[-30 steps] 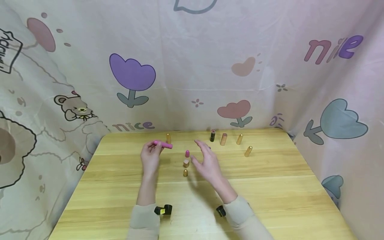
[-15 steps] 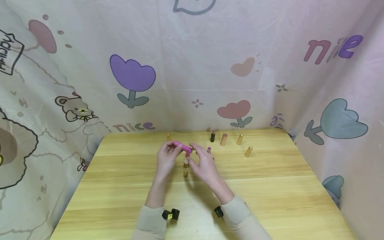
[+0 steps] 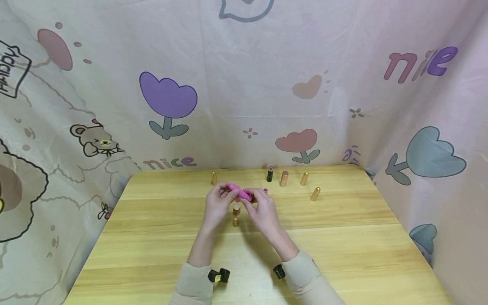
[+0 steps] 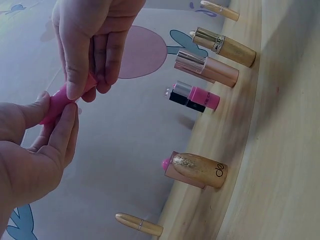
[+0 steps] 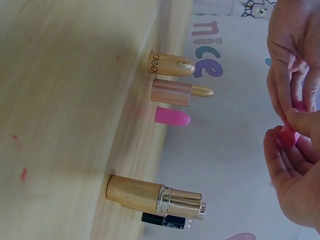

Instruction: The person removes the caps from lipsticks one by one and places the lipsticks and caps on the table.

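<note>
Between my two hands is a slim pink lipstick tube (image 3: 245, 195), held above the table. My left hand (image 3: 218, 208) grips its left part with thumb and fingers, and my right hand (image 3: 265, 212) pinches its right end. In the left wrist view the pink tube (image 4: 61, 102) is partly covered by fingers. The right wrist view shows the round end of the tube (image 5: 286, 139) by my right fingers. Just below the hands stand a short rose-gold piece (image 3: 237, 210) and a gold rounded cap (image 3: 236, 222). A small pink cap (image 5: 172, 116) stands beside them.
At the back stand a black lipstick (image 3: 270, 174), a rose-gold lipstick (image 3: 284, 179) and a gold one (image 3: 304, 178). Another gold lipstick (image 3: 315, 194) is further right; one more gold lipstick (image 3: 214, 178) stands at the back left. A printed curtain (image 3: 236, 97) hangs behind the wooden table (image 3: 343, 237).
My left hand has carried the pink lipstick tube rightward to the middle. My right hand, apart from it a second ago, now has its fingers on the tube's right end.
</note>
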`<state>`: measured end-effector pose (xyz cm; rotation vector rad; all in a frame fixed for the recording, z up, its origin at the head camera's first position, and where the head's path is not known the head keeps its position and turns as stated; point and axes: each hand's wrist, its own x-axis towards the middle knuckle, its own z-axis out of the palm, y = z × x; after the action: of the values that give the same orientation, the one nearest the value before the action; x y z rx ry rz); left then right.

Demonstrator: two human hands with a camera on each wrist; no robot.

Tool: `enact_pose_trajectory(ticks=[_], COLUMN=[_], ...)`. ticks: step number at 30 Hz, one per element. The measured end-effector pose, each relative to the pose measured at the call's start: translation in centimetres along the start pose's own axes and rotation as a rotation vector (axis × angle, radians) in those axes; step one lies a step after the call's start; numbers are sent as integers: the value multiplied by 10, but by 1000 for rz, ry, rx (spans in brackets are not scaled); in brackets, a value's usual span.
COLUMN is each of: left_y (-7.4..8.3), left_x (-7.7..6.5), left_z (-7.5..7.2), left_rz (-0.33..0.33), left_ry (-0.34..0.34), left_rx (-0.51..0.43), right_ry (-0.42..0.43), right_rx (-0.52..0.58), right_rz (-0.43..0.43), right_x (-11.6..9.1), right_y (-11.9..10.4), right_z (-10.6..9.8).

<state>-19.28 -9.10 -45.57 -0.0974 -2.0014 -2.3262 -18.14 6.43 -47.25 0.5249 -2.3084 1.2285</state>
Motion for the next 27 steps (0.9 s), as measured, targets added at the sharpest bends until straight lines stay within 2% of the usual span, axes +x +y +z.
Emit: enact_pose_trajectory(ticks=[7,11,14,17,22,27], left_y=[-1,2,5,6,9,12], left_x=[1,4,6,6,4,1], left_z=[-4,-13,-20,-24,-26,-24], left_rz=[7,41,70,88,102,169], left_ry=[-3,47,78,85,91,84], left_rx=[38,34,-2,-19,-13,34], right_ry=[2,-33,-42,-33,-1,29], right_rx=[-19,-14,-12,-5,75,171], right_rz=[-19,26,55,58,66,92], right_x=[-2,-5,-7,-8,-10,-10], right_y=[1,1,2,2,0,-3], right_z=[-1,-3,-5,-6,-10,-15])
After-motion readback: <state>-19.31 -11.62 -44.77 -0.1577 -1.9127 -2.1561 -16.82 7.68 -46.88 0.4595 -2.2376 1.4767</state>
